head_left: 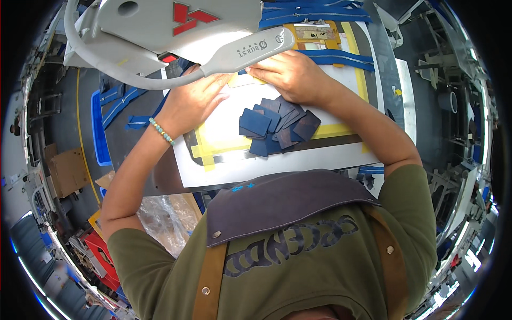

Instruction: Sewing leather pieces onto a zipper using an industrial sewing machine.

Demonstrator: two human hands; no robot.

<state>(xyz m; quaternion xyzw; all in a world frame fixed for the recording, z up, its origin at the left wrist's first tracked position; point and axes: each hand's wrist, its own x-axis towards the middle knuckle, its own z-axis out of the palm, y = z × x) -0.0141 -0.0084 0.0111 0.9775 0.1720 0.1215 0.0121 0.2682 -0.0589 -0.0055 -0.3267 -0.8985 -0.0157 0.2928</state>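
Observation:
My left hand (pixel 196 101) reaches under the lamp head, with its fingers stretched forward, the thumb apart and the fingertips partly hidden. Opposite it, my right hand (pixel 292 76) points its bent fingers leftward in a pinch; what they hold is not clear. Between the two hands lies a small yellow plate (pixel 242 80), and a bit of blue shows by the right fingertips. A loose pile of dark blue square patches (pixel 255 122) rests on the white sheet (pixel 216 117), nearer to me than both hands.
A grey-white sewing machine (pixel 138 26) stands directly ahead, and its lamp (pixel 248 50) hangs over my hands. Blue zippers (pixel 341 60) lie across the sheet at the right, others (pixel 120 106) at the left. Beyond my right hand sits a yellow frame (pixel 333 33). A blue bin (pixel 100 130) stands left.

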